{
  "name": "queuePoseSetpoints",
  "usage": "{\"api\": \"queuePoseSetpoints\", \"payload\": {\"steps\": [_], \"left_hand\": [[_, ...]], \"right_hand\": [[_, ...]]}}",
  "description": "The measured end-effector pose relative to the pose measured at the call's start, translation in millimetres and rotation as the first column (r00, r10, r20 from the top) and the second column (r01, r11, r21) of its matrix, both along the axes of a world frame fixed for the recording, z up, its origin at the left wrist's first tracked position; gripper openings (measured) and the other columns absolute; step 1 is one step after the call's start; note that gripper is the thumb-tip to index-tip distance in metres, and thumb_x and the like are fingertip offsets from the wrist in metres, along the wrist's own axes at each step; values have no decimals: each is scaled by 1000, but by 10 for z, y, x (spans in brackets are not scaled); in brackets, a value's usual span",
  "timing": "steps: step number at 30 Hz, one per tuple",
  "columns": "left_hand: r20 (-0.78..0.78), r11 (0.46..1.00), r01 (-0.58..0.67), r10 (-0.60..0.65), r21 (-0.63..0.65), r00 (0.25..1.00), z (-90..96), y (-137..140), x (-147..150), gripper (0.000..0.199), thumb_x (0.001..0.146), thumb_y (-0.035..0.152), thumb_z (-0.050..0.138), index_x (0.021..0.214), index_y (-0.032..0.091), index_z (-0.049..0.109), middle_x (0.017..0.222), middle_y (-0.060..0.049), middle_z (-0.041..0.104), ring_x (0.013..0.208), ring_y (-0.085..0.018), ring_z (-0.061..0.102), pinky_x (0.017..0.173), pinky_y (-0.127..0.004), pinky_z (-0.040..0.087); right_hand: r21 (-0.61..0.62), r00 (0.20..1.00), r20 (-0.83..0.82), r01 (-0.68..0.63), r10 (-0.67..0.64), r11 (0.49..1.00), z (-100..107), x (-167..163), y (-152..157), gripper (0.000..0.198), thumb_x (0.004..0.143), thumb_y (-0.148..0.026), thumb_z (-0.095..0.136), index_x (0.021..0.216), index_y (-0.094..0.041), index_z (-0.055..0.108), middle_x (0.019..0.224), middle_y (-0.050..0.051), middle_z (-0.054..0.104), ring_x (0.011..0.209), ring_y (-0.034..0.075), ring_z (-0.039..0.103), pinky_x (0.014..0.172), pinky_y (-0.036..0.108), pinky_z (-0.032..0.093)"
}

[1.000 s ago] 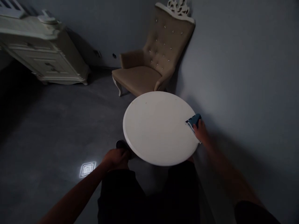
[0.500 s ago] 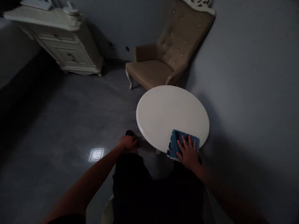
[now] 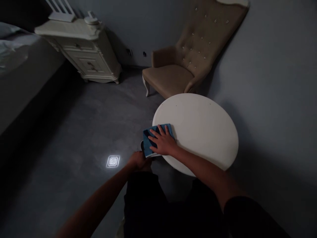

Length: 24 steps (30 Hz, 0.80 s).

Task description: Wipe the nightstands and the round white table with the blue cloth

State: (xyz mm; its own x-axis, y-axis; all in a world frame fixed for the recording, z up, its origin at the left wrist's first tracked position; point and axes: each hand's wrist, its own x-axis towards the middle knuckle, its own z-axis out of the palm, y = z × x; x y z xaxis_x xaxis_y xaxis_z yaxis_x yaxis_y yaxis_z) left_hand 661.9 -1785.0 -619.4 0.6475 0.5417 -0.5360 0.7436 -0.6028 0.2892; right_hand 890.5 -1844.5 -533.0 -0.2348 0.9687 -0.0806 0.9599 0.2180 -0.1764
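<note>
A folded blue cloth point(image 3: 149, 142) with dark and white pattern lies on the left edge of a round white table point(image 3: 198, 125), partly overhanging the rim. My right hand point(image 3: 162, 142) presses flat on top of it, fingers spread, with that forearm stretched across the near part of the tabletop. Just below the cloth, my left hand point(image 3: 137, 160) rests at my left knee. Its fingers look curled, partly hidden in the dim light, and I see nothing held in them.
A brown tufted armchair point(image 3: 168, 77) stands behind the table, near the wall. At the back left are a cream cabinet point(image 3: 89, 59) carrying a white router point(image 3: 61, 15), and a bed point(image 3: 27, 76). A bright square point(image 3: 113, 161) shows on the grey floor.
My right hand has slid the cloth leftward along the near side of the table, from its front right to its left edge. The left hand stays at the knee; the view has shifted left.
</note>
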Motion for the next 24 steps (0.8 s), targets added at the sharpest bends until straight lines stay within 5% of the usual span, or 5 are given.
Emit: {"api": "queuePoseSetpoints", "payload": {"steps": [6,13,19,24], "left_hand": [[54,999,-24,26,-45,998,-40,93,-55,63,117,58,37,143,30,87,132,-13,90,122,-37,84,101,-43,58],[114,995,-53,62,-83,992,-92,225,-80,60,116,53,40,149,31,85,141,-11,89,128,-38,84,104,-45,59],[114,995,-57,65,-80,991,-216,272,-96,60,115,54,42,148,29,86,139,-11,89,127,-38,84,104,-45,61],[91,996,-45,52,-75,995,-209,292,-63,61,115,51,40,149,28,85,144,-12,87,130,-38,84,107,-46,61]], "right_hand": [[55,996,-36,88,-86,995,35,357,1294,58,118,-64,58,157,-26,79,186,8,53,182,50,19,146,82,5],[109,927,-50,374,-371,921,52,1370,2316,61,119,-65,49,151,-26,83,179,11,61,175,55,29,140,90,6],[116,808,-33,588,-588,801,117,2569,2580,66,120,-65,40,152,-26,81,173,15,66,168,50,39,137,89,6],[96,625,15,776,-781,623,174,3650,2192,72,120,-64,35,153,-19,80,164,24,70,157,51,52,134,89,15]]}}
